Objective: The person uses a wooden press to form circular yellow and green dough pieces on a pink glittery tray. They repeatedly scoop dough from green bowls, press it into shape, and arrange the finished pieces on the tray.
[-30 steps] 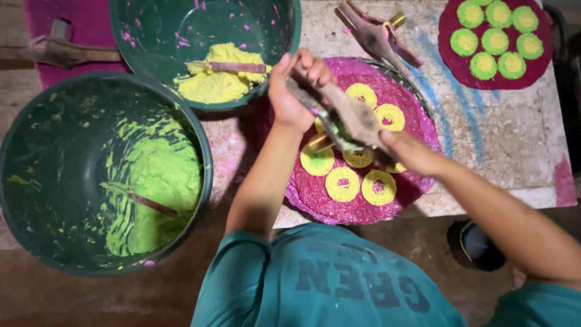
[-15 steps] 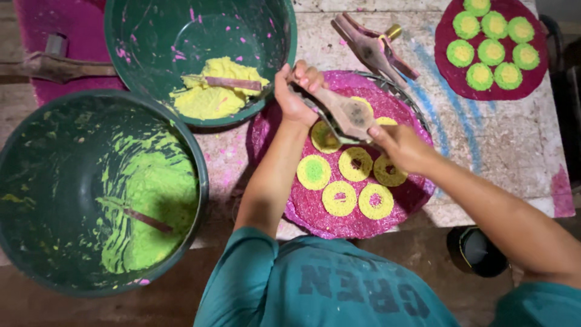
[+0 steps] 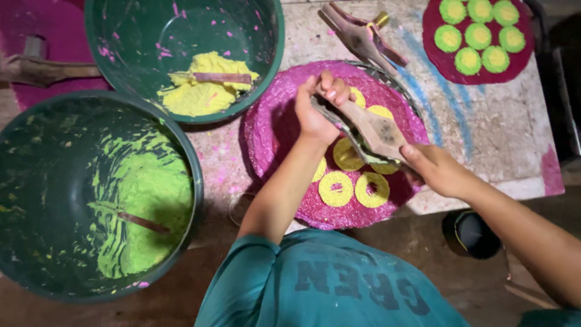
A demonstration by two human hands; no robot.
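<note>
Hands over pink tray point(image 3: 275, 130): my left hand point(image 3: 318, 109) fingers clamped on wooden mould point(image 3: 369, 130) tip, right hand point(image 3: 439, 169) fingers gripping its handle end.

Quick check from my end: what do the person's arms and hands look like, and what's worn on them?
Both hands, left hand and right hand, are bare: no gloves, rings or watch visible. Forearms are uncovered; a short teal T-shirt sleeve ends near the left elbow.
</note>
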